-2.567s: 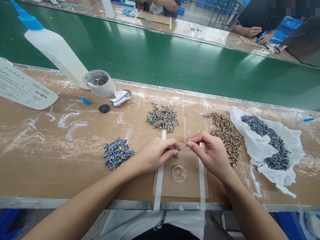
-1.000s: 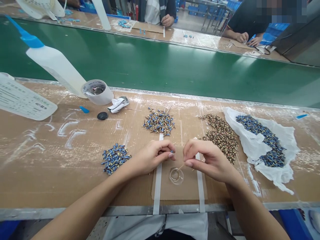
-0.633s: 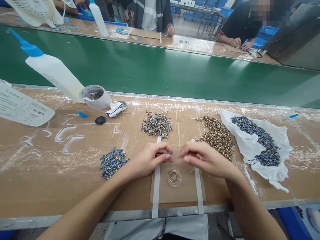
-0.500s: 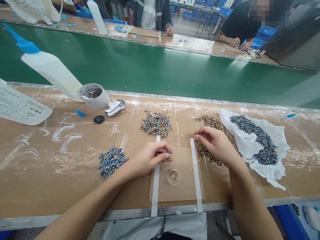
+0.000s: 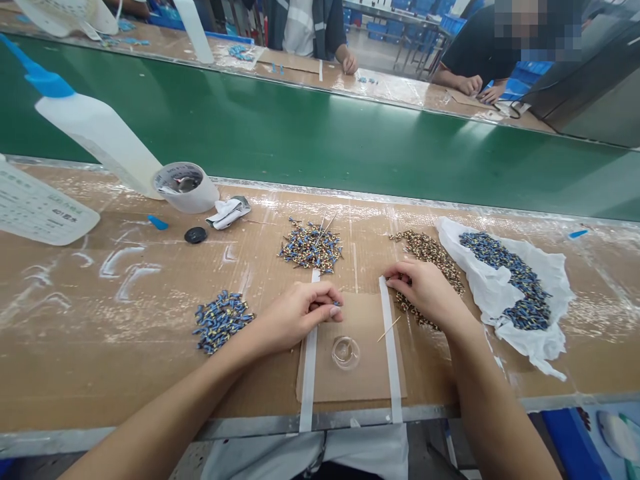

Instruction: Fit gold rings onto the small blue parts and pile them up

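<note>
My left hand (image 5: 310, 309) is closed in a pinch above the left edge of a taped cardboard square (image 5: 350, 387); a small blue piece (image 5: 336, 304) shows at its fingertips. My right hand (image 5: 417, 283) has its fingers bent together at the left side of a pile of small brass-coloured parts (image 5: 431, 248). Whether it holds one of them is hidden. On the cardboard between the hands stand a small clear dish (image 5: 345, 353) and a thin wooden stick (image 5: 389, 329). Beyond my left hand lies a heap of blue-and-brass pieces (image 5: 309, 245) with thin sticks on top.
A blue-and-yellow pile (image 5: 223, 321) lies left of my left forearm. More such pieces rest on white cloth (image 5: 555, 293) at right. Farther left are a tape roll (image 5: 185, 188), a black cap (image 5: 195, 235) and a blue-tipped bottle (image 5: 100, 133). Two people sit beyond the green belt (image 5: 300, 133).
My right hand has moved slightly left and its fingers have drawn down to the edge of the brass-coloured pile. My left hand keeps its pinch. The whole view has shifted slightly.
</note>
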The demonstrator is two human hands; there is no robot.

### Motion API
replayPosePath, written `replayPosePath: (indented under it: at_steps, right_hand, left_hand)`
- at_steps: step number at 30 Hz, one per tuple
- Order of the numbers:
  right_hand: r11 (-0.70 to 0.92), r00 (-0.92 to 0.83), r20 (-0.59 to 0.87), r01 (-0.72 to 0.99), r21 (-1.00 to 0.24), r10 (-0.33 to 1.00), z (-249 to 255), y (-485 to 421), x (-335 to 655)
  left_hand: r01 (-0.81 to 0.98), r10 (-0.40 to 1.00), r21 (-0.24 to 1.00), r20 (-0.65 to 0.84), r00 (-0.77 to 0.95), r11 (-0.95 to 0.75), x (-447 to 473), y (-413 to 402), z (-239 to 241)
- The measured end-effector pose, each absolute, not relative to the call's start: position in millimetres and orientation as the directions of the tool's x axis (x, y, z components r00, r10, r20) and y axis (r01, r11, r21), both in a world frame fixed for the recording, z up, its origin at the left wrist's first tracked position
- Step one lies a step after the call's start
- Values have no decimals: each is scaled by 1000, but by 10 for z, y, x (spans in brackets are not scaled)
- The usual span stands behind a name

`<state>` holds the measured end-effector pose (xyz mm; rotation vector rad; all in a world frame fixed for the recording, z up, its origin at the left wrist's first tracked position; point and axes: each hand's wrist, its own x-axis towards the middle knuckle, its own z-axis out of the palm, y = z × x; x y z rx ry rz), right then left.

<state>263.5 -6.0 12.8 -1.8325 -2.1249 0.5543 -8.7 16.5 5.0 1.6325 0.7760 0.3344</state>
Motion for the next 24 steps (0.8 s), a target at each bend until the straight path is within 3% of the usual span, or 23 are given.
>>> replayPosePath:
  at_steps: [7,17,20,24]
  right_hand:
    - [149,-192,-35,851,-503,981,43,-50,2611]
    - [238,-146,243,879,-413,959,-164,27,2437]
    - [229,-119,262,867,-443,958,-122,13,2399]
    - [226,-77,256,746,-626,964,-5,-56,2335]
  left_hand:
    - [261,668,965,-203,716,13,-92,164,23]
    - [311,722,950,-231,652,23,-35,157,47]
    - [365,748,928,-194,635,-69,-21,148,61]
    - [452,777,836,-50,628,-311,-17,136,29]
